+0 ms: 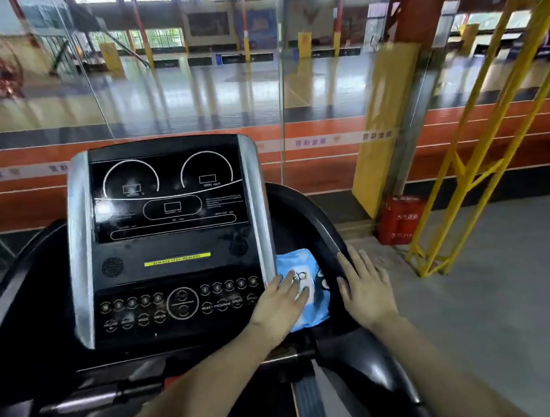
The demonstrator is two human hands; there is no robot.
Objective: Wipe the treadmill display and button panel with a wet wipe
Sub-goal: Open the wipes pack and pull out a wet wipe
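One treadmill console is facing the camera, carrying one dark display [169,194] on its far half and one button panel [180,304] on its near half, with two silver side strips [81,250] framing them. The display is showing two round dials above one oval window. One yellow label [177,258] is sitting between display and panel. One blue wipe pack [314,305] is lying just right of the panel, in the recess between the console and the black handrail [319,225].

Two hands are reaching in from the near edge. The left hand [280,307] is lying flat with fingers nearly straight, its fingertips resting on the pack's white flap and its palm overlapping the panel's right edge; it is gripping nothing. The right hand [365,286] is spread open, fingers straight and apart, over the handrail just right of the pack; whether it is touching the rail is unclear.

One red box [400,219] is standing on the floor far right, beside a yellow frame [475,166].
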